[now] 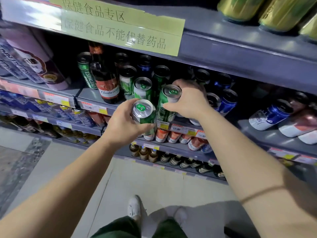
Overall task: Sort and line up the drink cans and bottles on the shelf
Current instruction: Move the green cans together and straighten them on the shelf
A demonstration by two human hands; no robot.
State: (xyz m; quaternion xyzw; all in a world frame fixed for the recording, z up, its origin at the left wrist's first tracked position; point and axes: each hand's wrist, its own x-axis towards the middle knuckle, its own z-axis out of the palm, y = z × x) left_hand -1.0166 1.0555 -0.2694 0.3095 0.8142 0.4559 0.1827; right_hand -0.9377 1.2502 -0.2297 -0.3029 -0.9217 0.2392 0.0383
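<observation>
While left hand (123, 124) wraps a green beer can (143, 115) off the shelf lip (96, 107) and right hand (188, 100), at 2 o'clock, curls round another (169, 102), apparently still shelved, the Budweiser bottle (106, 79) at 10 o'clock risks a knock.

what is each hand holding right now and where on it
The left hand grips a green can round its upper body, off the shelf. The right hand grips another green can near its top rim.

light: dim shelf recesses | glare: sign (120, 23) | edges: wide-angle bending | focus: soft throughout
</observation>
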